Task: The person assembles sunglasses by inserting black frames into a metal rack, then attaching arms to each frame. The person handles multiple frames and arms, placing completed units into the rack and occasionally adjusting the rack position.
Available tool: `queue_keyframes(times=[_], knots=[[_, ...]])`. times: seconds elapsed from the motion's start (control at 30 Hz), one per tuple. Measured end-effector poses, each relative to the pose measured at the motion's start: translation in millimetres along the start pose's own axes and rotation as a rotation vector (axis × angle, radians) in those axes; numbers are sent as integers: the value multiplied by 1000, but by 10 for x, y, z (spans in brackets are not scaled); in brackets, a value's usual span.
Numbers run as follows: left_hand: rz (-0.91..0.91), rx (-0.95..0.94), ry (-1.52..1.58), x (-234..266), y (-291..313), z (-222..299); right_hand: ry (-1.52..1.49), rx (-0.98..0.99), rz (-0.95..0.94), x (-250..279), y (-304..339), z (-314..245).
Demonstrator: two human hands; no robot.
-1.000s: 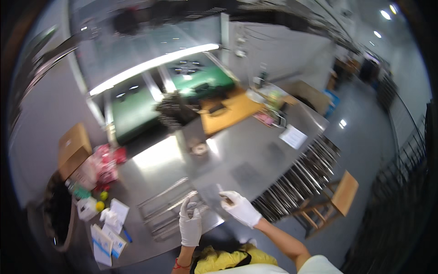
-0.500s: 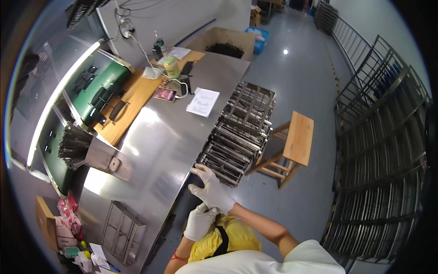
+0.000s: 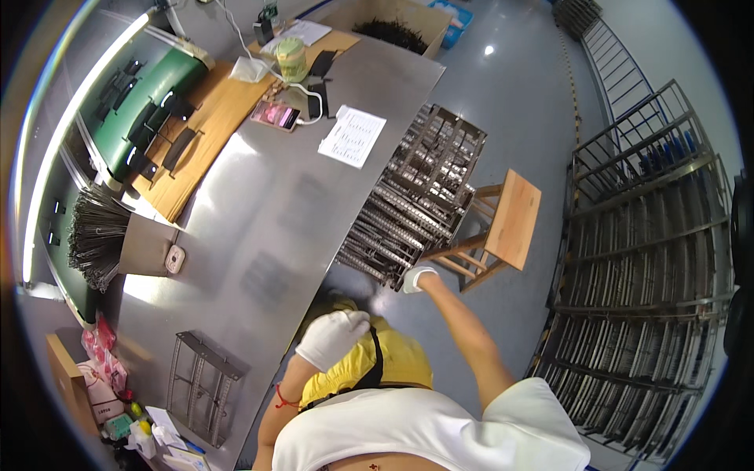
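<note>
My left hand [image 3: 334,339], in a white glove, is in front of my waist over the yellow cloth [image 3: 400,359]. Its fingers are curled in, and nothing shows between them. My right hand [image 3: 416,279], also gloved, reaches down by the near end of the stacked metal racks [image 3: 408,206] beside the table. Its fingers point away and are hidden, so whether it grips a rack I cannot tell. A single metal rack frame [image 3: 191,392] lies on the near left of the steel table [image 3: 275,235].
Close to the right of the stacked racks stands a wooden stool [image 3: 512,220]. Tall metal shelving [image 3: 636,298] packed with racks lines the right side. On the table are a paper sheet [image 3: 353,136], a phone [image 3: 275,115] and a bin of dark rods [image 3: 148,245].
My hands, together at the right glove's cuff before, are now apart. The right has reached forward and down to the racks; the left has moved slightly up and left. The view has shifted.
</note>
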State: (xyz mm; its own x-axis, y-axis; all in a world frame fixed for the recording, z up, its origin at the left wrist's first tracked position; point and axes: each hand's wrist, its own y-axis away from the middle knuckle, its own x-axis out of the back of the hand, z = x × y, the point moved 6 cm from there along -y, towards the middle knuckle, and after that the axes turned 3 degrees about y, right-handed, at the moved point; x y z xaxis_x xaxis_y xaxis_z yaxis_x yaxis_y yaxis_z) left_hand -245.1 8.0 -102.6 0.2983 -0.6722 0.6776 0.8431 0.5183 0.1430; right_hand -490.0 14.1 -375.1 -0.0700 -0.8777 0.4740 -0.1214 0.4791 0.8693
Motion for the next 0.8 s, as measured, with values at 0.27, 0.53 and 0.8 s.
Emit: queue_keyframes(times=[0.27, 0.53, 0.8], knots=[[197, 523, -135, 435, 658, -1127, -645, -331, 413, -395, -1232, 266], [443, 990, 297, 483, 1163, -1608, -471, -436, 615, -557, -2280, 550], [303, 684, 254, 909, 105, -1156, -294, -152, 725, -391, -666, 170]])
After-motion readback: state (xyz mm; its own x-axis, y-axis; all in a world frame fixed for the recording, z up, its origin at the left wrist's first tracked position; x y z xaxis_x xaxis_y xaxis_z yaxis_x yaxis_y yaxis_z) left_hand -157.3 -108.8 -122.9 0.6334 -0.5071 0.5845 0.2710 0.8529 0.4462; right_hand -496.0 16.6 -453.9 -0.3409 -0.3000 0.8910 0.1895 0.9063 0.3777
